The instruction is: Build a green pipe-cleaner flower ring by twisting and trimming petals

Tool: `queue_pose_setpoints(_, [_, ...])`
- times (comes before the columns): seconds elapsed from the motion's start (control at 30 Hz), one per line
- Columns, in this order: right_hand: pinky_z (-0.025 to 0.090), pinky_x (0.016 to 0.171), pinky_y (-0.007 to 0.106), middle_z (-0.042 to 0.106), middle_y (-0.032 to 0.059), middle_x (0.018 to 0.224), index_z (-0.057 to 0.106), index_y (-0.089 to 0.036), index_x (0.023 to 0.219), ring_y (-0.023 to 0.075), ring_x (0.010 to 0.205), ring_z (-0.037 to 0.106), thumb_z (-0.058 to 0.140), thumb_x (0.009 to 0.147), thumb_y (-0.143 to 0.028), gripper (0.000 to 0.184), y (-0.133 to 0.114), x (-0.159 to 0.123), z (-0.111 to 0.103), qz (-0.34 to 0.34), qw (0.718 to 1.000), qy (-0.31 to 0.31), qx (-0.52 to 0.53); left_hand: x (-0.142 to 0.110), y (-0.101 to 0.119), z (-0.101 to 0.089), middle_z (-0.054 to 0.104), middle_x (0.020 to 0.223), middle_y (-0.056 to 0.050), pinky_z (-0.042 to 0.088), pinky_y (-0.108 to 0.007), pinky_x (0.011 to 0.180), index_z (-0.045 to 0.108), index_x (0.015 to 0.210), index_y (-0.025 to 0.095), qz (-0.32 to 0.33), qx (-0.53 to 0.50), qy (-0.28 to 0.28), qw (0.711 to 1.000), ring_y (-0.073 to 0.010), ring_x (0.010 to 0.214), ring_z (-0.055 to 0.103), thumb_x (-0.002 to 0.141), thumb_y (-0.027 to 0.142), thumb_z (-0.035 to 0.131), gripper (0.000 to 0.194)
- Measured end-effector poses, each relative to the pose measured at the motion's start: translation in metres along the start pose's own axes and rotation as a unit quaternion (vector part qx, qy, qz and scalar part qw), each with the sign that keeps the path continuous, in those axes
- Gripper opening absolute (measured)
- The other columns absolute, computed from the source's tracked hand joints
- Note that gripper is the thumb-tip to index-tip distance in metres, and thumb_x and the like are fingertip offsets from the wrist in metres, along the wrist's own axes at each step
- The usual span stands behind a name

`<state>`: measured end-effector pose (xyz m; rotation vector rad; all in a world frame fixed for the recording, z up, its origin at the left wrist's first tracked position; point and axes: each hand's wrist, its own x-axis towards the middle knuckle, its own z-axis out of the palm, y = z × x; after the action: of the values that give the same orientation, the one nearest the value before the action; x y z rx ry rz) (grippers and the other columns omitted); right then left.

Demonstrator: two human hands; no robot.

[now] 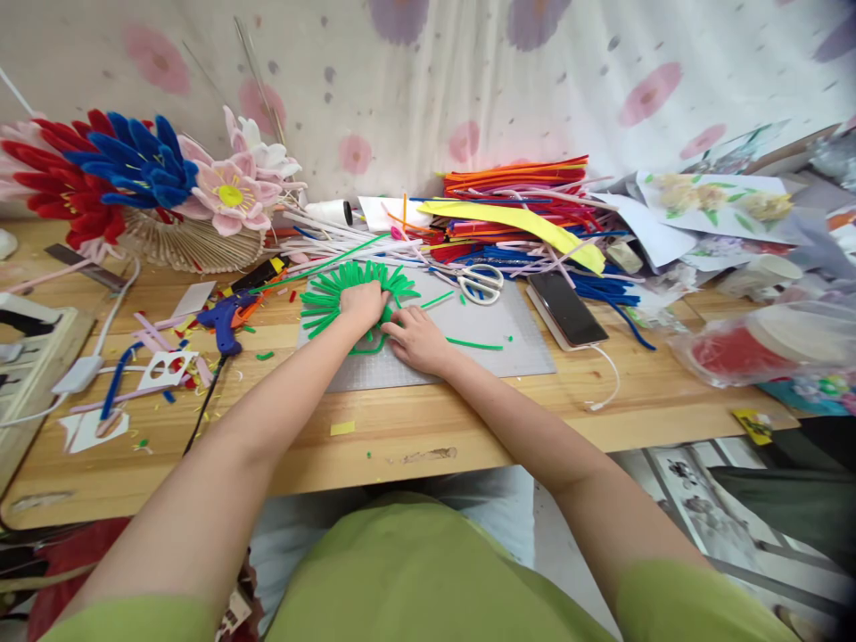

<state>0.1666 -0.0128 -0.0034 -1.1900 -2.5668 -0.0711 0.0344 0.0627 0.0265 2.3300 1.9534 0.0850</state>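
A green fringed piece of looped pipe cleaners (322, 301) fans out over the grey cutting mat (522, 343). My left hand (363, 305) lies across its middle, fingers curled down around it. At its right edge, my right hand (415, 339) pinches part of the same piece between thumb and fingers; the exact spot is partly hidden. Loose green pipe cleaner lengths (474, 344) stick out to the right of my right hand. White-handled scissors (480, 283) rest at the back of the mat.
A blue glue gun (223, 319) stands left of the mat among scraps. Fuzzy flowers (137, 160) fill the back left. Bundled coloured pipe cleaners (522, 183) are piled behind. To the right are a phone (567, 308) with a cable and a plastic-wrapped red roll (742, 352).
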Motion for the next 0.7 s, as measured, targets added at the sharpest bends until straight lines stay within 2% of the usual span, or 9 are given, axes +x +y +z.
queue_pose_setpoints(0.07, [0.031,0.096,0.038,0.054,0.0112,0.109,0.058,-0.016,0.109,0.0234,0.103,0.041,0.044,0.084,-0.017,0.029,0.006,-0.001,0.002,0.013,0.999,0.04,0.034,-0.01,-0.001,-0.008,0.061,0.105,-0.017,0.043,-0.039,0.085,0.06,0.1,0.012,0.046,-0.017,0.07,0.996,-0.029,0.104,0.055,0.085,0.031,0.045,0.029])
queue_pose_setpoints(0.13, [0.031,0.097,0.037,0.055,0.011,0.112,0.058,-0.015,0.109,0.0227,0.107,0.04,0.043,0.083,-0.013,0.03,0.011,-0.001,0.004,0.041,0.995,0.063,0.06,-0.024,-0.004,-0.014,0.06,0.103,-0.013,0.041,-0.037,0.087,0.059,0.098,0.015,0.105,-0.048,0.104,0.988,-0.026,0.103,0.053,0.084,0.027,0.047,0.022])
queue_pose_setpoints(0.2, [0.032,0.097,0.037,0.058,0.0103,0.107,0.06,-0.015,0.104,0.0224,0.106,0.041,0.044,0.083,-0.013,0.026,0.016,0.001,0.005,0.07,0.993,0.059,0.079,-0.038,-0.006,-0.016,0.061,0.095,-0.008,0.04,-0.036,0.086,0.06,0.09,0.018,0.18,-0.065,0.079,0.978,-0.0234,0.099,0.053,0.082,0.026,0.049,0.016])
queue_pose_setpoints(0.27, [0.034,0.094,0.037,0.061,0.0093,0.102,0.061,-0.015,0.1,0.0219,0.102,0.044,0.047,0.083,-0.015,0.022,0.021,0.003,0.004,0.092,0.99,0.041,0.1,-0.051,-0.009,-0.011,0.061,0.088,-0.006,0.039,-0.038,0.086,0.06,0.081,0.02,0.207,-0.054,0.053,0.975,-0.0244,0.097,0.053,0.078,0.034,0.056,0.015])
queue_pose_setpoints(0.37, [0.035,0.091,0.035,0.061,0.0077,0.102,0.061,-0.016,0.101,0.0207,0.099,0.047,0.052,0.083,-0.019,0.021,0.029,0.004,0.001,0.082,0.989,0.013,0.125,-0.062,-0.011,0.002,0.063,0.089,-0.006,0.038,-0.04,0.086,0.062,0.08,0.021,0.188,-0.057,0.048,0.979,-0.0261,0.098,0.051,0.074,0.042,0.062,0.022])
queue_pose_setpoints(0.53, [0.035,0.087,0.034,0.06,0.0061,0.098,0.063,-0.02,0.1,0.0201,0.097,0.046,0.053,0.084,-0.023,0.019,0.04,0.005,-0.006,0.02,0.997,-0.02,0.074,-0.065,-0.009,0.012,0.062,0.093,-0.007,0.036,-0.041,0.087,0.065,0.082,0.022,0.137,-0.07,0.081,0.985,-0.0263,0.1,0.049,0.076,0.038,0.061,0.018])
queue_pose_setpoints(0.7, [0.034,0.082,0.032,0.058,0.0065,0.09,0.066,-0.02,0.093,0.0203,0.093,0.044,0.052,0.085,-0.024,0.016,0.048,0.014,-0.01,-0.047,0.997,-0.055,0.025,-0.061,-0.01,0.01,0.062,0.095,-0.006,0.036,-0.041,0.087,0.067,0.08,0.022,0.161,-0.077,0.072,0.981,-0.0256,0.1,0.049,0.077,0.034,0.061,0.014])
